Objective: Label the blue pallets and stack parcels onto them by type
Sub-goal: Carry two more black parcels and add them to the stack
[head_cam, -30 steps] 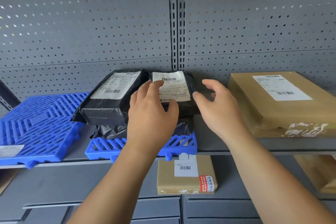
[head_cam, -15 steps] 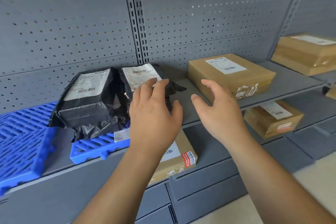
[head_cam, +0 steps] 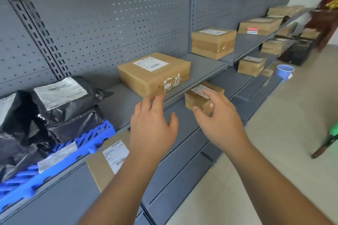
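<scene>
Bags stacked, boxes next

On the left, the labelled blue pallet (head_cam: 27, 182) carries the black bag parcels (head_cam: 60, 111). The left hand (head_cam: 151, 129) and right hand (head_cam: 221, 120) hover with each grip slack, fingers spread and holding nothing. The likely next step is a two-handed lift of the flat brown box (head_cam: 153, 73) (nearest by my reckoning). The grey shelf (head_cam: 118, 100) runs right towards a pale floor (head_cam: 274, 133) and a blue bucket (head_cam: 284, 71).

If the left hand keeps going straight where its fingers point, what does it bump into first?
Probably the flat brown box on the shelf: the left hand points its open fingers at the box's near front corner. How big the gap is, the picture cannot tell.
</scene>
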`<state>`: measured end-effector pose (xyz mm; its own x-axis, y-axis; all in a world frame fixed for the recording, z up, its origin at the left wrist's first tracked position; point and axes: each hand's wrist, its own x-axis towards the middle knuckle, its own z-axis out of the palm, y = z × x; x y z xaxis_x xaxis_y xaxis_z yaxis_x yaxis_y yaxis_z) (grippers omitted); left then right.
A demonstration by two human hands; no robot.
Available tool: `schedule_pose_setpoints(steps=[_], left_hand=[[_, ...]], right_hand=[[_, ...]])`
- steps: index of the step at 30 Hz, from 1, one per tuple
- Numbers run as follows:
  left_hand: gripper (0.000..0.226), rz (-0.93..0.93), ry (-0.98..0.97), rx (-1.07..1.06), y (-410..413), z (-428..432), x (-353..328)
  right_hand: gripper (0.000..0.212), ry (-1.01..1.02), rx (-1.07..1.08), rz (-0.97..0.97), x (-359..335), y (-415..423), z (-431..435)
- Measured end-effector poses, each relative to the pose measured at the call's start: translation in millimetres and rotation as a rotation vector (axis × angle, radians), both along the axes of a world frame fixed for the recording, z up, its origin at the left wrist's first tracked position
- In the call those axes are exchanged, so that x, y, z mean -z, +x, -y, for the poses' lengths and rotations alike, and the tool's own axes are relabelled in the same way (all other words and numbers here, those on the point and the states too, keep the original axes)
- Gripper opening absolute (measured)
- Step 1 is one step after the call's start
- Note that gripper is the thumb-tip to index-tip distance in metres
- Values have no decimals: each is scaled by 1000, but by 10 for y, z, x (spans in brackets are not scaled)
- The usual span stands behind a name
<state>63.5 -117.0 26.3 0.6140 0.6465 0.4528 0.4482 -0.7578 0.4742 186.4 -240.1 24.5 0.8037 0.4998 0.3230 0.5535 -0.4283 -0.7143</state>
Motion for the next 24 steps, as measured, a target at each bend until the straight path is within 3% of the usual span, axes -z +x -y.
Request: schedule_pose_setpoints(steps=[24], left_hand=[[53, -111, 10, 570, 3617, 2411, 222]], right_hand=[[59, -90, 556, -60, 167, 2739, 2922]])
